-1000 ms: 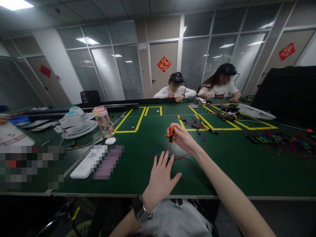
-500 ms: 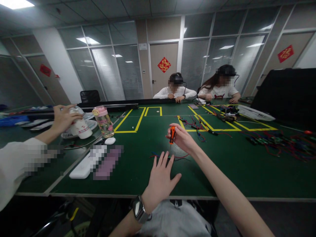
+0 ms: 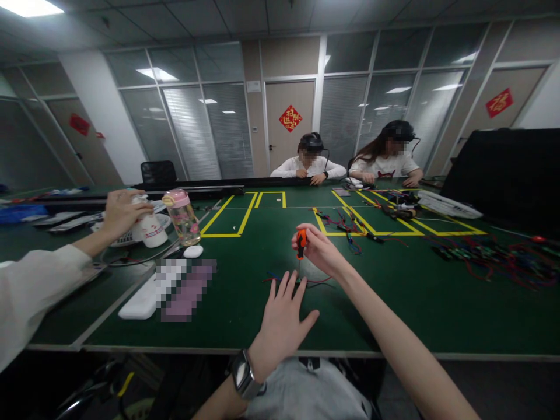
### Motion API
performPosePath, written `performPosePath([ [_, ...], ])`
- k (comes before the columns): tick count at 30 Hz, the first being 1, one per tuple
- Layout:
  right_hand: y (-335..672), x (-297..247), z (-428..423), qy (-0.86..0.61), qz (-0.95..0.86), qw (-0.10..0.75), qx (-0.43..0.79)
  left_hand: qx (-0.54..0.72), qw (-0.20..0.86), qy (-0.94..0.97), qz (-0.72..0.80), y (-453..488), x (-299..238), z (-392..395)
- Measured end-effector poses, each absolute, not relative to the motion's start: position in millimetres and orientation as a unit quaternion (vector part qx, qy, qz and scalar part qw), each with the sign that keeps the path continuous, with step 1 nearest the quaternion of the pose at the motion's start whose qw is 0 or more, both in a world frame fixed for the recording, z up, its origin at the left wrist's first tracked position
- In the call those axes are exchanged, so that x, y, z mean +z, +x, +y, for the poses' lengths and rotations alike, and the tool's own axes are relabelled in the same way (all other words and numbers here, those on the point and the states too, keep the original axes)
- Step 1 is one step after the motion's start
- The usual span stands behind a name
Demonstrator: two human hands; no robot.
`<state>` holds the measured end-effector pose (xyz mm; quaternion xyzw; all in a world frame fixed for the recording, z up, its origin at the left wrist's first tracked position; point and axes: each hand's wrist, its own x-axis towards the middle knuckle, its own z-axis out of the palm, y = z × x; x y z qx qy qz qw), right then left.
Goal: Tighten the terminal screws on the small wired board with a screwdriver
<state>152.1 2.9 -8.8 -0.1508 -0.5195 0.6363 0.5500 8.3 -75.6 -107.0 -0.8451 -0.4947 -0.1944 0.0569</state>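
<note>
My right hand (image 3: 321,248) grips an orange-and-black screwdriver (image 3: 301,242), held upright with its shaft pointing down. The tip meets a small green connector (image 3: 298,281) on the table, or stops just above it; I cannot tell which. Red, blue and dark wires (image 3: 321,281) run out from the connector to both sides. Flat on the table lies my left hand (image 3: 284,318), fingers spread, its fingertips at the connector and wires and partly covering them. A watch sits on the left wrist.
At the left, another person's hand (image 3: 125,213) holds a white bottle (image 3: 152,228) beside a pink-lidded bottle (image 3: 181,219). A white case (image 3: 140,300) lies nearer. Wired parts (image 3: 350,224) and a wire heap (image 3: 490,256) occupy the right. Two people sit across the green table (image 3: 420,309).
The screwdriver has shifted slightly and its handle looks turned in my right hand. My left hand stays in place. At the left, the other person's hand and white bottle have moved a little right.
</note>
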Motion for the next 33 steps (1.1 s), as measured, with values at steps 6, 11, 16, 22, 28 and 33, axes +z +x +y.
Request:
performPosePath([
  [6,145,-8,1,-0.148,-0.491,0.606,0.608,-0.186,0.055,-0.847,-0.495,9,-104,-77],
  [11,150,-7,3,-0.162,-0.513,0.602,0.59,-0.185,0.06,-0.848,-0.493,9,-103,-78],
  [16,149,-6,3,-0.148,-0.499,0.598,0.61,-0.182,0.055,-0.846,-0.498,9,-102,-78],
  [22,149,-8,5,-0.156,-0.482,0.635,0.583,-0.182,0.06,-0.848,-0.493,9,-100,-79],
  [28,155,-8,6,-0.183,-0.5,0.616,0.581,-0.181,0.059,-0.848,-0.494,9,-99,-80],
  [33,148,-6,6,-0.148,-0.493,0.613,0.599,-0.176,0.044,-0.848,-0.499,9,-90,-84],
])
